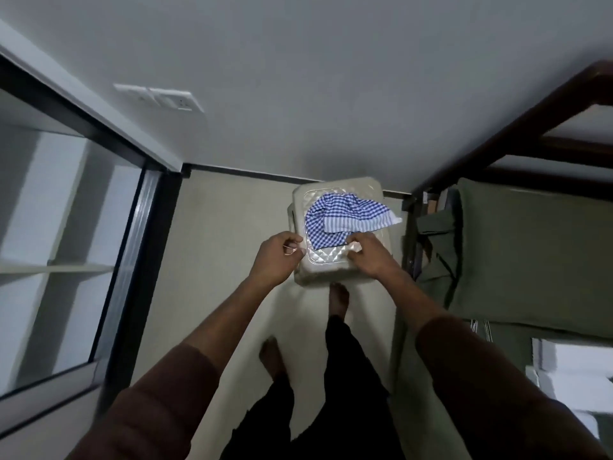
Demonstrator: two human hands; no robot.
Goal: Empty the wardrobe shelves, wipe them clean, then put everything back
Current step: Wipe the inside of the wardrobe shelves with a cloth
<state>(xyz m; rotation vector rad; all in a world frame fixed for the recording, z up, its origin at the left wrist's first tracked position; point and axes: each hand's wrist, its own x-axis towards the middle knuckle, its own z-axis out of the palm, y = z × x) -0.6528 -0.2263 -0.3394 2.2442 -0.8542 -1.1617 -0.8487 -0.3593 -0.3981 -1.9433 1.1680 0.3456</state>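
- One blue-and-white checked cloth (335, 214) is seen crumpled on top of a pale plastic stool (331, 257); its striped corner is carried past the stool's right edge, away from the fingers.
- The right hand (368, 257) is laid on the stool's quilted top, and its fingertips (352, 241) are bunched together on the cloth's near edge; whether the fabric is actually pinched cannot be told.
- The left hand (277, 257) is held at the stool's near left corner, just left of the cloth; its fingers are curled, and something thin and pale seems to be pinched between thumb and forefinger, too small to be named.
- A strip of bare stool top is left between the two sets of fingertips, below the cloth.
- Open floor (215, 234) is seen to the left of the left fingers, up to the dark frame of the wardrobe (132, 227).
- One white wardrobe shelf (56, 268) is visible, well left of both hands.
- To the right of the right fingers a narrow gap is left before the bed frame (411, 234) and its green mattress (530, 254).
- Two bare feet are counted on the floor on the near side of the stool, one just beside its near edge.
- One switch panel (159, 96) is fixed on the wall beyond the fingers.
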